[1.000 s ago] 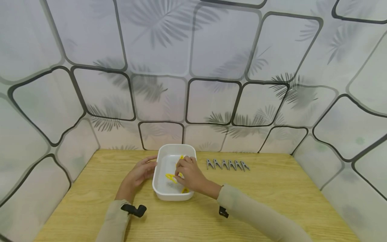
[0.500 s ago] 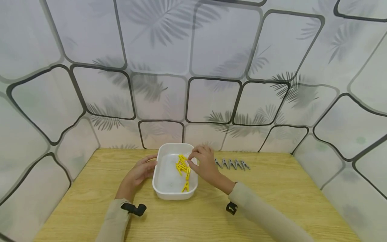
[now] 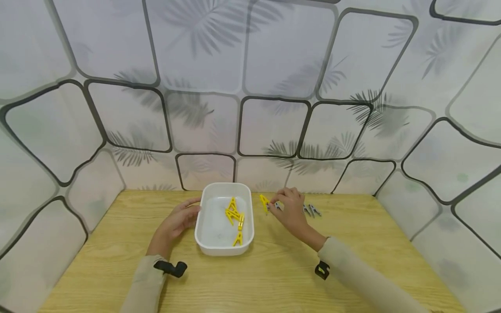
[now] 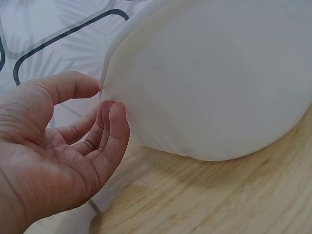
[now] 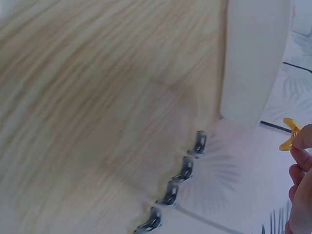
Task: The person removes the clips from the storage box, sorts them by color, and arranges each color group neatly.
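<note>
Backdrop (image 3: 274, 126) with dark rounded outlines and grey fern leaves rises at twelve o'clock and wraps round towards ten and two. Below it spreads your wood-grained desk (image 3: 254, 278). With the white tray (image 3: 224, 251) on that desk as the clock's centre, your left sleeve (image 3: 145, 282) comes in from eight o'clock and your right sleeve (image 3: 364, 274) from four. Your left hand (image 3: 182, 219) rests against the tray's outer wall at nine, fingers loosely bent and touching it. Your right hand (image 3: 291, 211) is at three, well narrowed, pinching one yellow clip (image 3: 264, 202) that sits outside the tray, between two and three. Black mounts (image 3: 171, 268) show at both your cuffs. More yellow clips (image 3: 232, 214) lie inside the tray, strung from one o'clock to five. Grey clips (image 3: 314, 210) line up on the desk at three, some hidden behind your right hand.
</note>
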Demonstrator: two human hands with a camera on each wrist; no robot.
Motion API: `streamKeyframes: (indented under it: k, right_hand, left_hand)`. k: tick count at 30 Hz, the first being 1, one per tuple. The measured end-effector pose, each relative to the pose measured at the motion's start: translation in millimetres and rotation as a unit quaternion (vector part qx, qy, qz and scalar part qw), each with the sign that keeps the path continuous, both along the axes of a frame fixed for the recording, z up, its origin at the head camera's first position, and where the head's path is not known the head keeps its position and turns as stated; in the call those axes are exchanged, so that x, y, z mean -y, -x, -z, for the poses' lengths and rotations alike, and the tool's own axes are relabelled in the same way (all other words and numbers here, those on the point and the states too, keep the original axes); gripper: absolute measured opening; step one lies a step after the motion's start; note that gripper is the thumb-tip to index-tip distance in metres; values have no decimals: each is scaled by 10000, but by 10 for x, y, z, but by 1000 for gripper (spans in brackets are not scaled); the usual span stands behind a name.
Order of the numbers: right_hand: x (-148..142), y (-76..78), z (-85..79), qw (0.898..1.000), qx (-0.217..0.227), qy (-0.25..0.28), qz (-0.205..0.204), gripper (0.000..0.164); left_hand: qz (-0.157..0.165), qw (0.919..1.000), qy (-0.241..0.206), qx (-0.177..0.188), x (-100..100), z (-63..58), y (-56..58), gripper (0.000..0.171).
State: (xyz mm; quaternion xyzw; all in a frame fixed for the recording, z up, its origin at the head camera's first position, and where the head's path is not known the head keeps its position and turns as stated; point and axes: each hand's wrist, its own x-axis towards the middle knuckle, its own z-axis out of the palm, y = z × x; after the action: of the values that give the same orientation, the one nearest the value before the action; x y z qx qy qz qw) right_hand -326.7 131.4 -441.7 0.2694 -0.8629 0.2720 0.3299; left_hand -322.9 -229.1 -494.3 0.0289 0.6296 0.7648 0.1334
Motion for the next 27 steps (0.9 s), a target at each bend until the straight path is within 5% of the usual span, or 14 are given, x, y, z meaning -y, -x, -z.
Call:
streamKeyframes:
  k: [11,27]
  right_hand:
    - [-264,-37,186,9961,304,-789,267,12]
    - [-285,-43,404,9854,1016,-1117,784,17]
  left_hand:
    - [51,9999,83,-65,1,0,-1,58]
    - [36,10000,25,-4,1,0,-16,59]
